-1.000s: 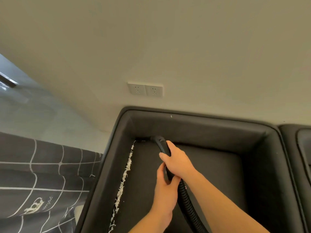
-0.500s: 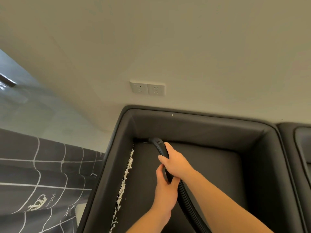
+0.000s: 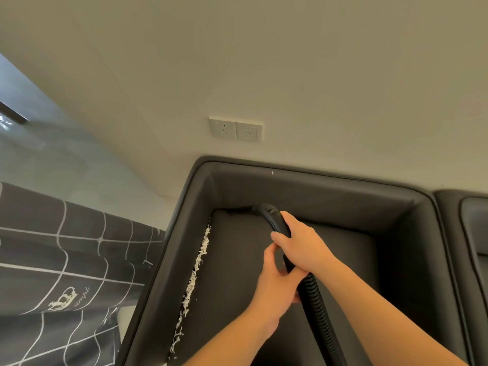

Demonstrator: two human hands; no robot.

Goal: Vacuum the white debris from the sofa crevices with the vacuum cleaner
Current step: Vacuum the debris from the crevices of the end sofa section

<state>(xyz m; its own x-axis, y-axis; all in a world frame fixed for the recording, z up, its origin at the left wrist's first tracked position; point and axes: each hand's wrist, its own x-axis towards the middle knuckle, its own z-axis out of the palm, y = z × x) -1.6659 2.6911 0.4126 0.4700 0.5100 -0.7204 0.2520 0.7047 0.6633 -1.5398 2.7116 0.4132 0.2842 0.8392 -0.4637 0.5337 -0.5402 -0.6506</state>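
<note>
A dark grey sofa (image 3: 343,207) fills the lower right. A long strip of white debris (image 3: 194,278) lies in the crevice between the seat cushion and the left armrest. Both hands hold the black vacuum hose handle (image 3: 272,217). My right hand (image 3: 303,247) grips it from above, and my left hand (image 3: 277,281) grips it just below, where the ribbed hose (image 3: 314,302) starts. The nozzle end sits in the back crevice near the rear left corner; its tip is hidden in shadow.
A double wall socket (image 3: 235,129) is on the beige wall above the sofa back. A dark checked cloth (image 3: 58,273) lies to the left of the sofa. A second dark seat (image 3: 472,233) adjoins on the right.
The nozzle and both hands have shifted slightly right along the back crevice. The top end of the debris strip near the corner looks shorter.
</note>
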